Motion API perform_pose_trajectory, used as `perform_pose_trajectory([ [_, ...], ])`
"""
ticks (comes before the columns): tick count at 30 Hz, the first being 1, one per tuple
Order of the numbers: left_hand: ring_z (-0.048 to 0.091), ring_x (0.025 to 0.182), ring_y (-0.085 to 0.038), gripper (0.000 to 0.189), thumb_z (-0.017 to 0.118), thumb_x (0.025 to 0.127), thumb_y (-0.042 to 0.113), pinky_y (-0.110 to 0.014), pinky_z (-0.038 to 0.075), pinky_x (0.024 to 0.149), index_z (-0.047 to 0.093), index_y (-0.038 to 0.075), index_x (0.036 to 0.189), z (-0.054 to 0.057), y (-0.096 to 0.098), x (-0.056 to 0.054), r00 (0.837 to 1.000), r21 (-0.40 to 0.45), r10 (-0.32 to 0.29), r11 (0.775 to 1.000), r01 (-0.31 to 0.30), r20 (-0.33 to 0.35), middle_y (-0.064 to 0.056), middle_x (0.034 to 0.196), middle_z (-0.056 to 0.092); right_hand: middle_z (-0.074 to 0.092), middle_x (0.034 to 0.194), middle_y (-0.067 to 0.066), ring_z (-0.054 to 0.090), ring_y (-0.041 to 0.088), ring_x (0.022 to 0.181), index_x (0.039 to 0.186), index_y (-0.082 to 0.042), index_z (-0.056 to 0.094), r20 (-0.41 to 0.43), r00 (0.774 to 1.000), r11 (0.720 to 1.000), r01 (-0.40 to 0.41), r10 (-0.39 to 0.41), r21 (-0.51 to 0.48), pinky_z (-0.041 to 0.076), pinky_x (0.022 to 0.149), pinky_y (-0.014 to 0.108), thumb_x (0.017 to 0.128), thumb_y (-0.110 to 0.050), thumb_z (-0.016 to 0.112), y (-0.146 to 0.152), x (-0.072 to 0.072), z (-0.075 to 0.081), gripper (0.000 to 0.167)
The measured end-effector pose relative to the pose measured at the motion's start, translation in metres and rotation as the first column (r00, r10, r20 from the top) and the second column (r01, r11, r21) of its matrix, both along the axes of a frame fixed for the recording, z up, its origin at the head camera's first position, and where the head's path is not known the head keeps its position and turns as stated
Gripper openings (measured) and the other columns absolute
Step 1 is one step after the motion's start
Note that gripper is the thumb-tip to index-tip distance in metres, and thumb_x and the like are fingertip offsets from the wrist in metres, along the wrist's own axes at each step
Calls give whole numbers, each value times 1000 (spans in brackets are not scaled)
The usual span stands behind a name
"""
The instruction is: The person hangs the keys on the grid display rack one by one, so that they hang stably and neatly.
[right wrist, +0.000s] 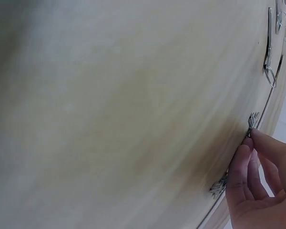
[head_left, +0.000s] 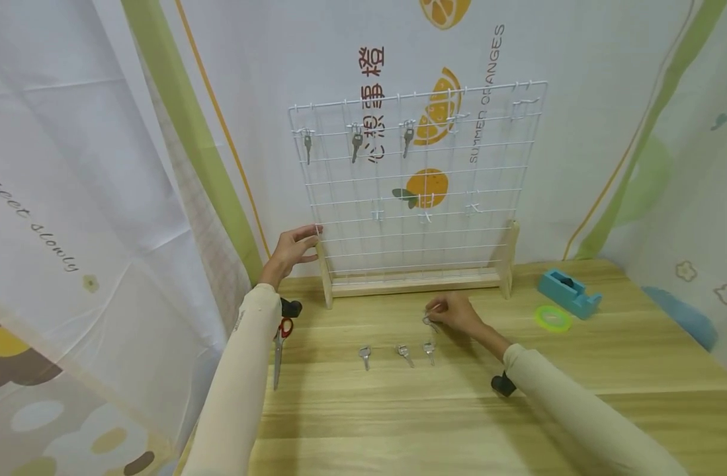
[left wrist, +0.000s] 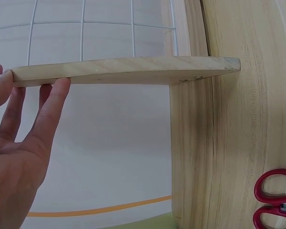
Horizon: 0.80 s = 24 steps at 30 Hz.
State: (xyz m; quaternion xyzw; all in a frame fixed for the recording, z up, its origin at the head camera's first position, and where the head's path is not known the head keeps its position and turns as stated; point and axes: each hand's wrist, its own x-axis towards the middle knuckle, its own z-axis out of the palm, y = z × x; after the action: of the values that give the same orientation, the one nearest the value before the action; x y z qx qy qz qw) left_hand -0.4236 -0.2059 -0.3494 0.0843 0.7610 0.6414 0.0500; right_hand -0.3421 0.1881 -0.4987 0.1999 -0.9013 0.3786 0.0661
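My left hand (head_left: 293, 250) grips the upper end of the wooden side panel (left wrist: 124, 67) of a white wire grid rack (head_left: 417, 178); in the left wrist view the thumb and fingers lie on either side of the panel. Just in front of the rack's base, my right hand (head_left: 456, 313) pinches a small metal key (head_left: 428, 321) with a ring, largely covered by the fingertips. Nearer the front lie three loose keys: one key (head_left: 365, 357) to the left, a second key (head_left: 405, 355) and a third key (head_left: 429, 352). Three more keys (head_left: 356, 144) hang from hooks in the grid's upper row.
Red-handled scissors (head_left: 278, 350) lie by the left forearm. On the right, a blue tape dispenser (head_left: 568, 293) stands behind a roll of yellow-green tape (head_left: 553, 318). Further hooks (head_left: 425, 217) sit lower on the grid. A printed curtain (head_left: 250, 119) hangs behind the wooden table (head_left: 351, 423).
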Motion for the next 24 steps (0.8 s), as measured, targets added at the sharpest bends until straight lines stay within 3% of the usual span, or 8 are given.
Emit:
perform_pose_trajectory([
  [8,45,145,-32,42,54,109,7,-47,57,103,54,3,151,-1,1,0,1000,-4,-2,1000,2,-7,-15,160,45,78,96,17,76,30,88,105,2,78,32,999,1000,19,-19,-3,66,76,36,91,-3,79,7,5,13,14],
  [17,42,147,-33,43,52,110,6,-48,55,105,51,2,153,-1,-1,3,999,-17,-28,999,27,-37,-17,160,43,78,97,18,76,33,87,106,3,78,-65,998,999,-21,20,-26,67,70,34,93,-3,78,15,7,43,15],
  [24,40,148,-33,43,53,109,6,-47,55,105,51,1,152,0,-1,4,998,-22,-42,999,41,-45,-16,162,41,78,92,17,77,31,80,104,2,79,-186,982,999,-40,38,-9,67,67,36,90,-2,80,23,7,65,14],
])
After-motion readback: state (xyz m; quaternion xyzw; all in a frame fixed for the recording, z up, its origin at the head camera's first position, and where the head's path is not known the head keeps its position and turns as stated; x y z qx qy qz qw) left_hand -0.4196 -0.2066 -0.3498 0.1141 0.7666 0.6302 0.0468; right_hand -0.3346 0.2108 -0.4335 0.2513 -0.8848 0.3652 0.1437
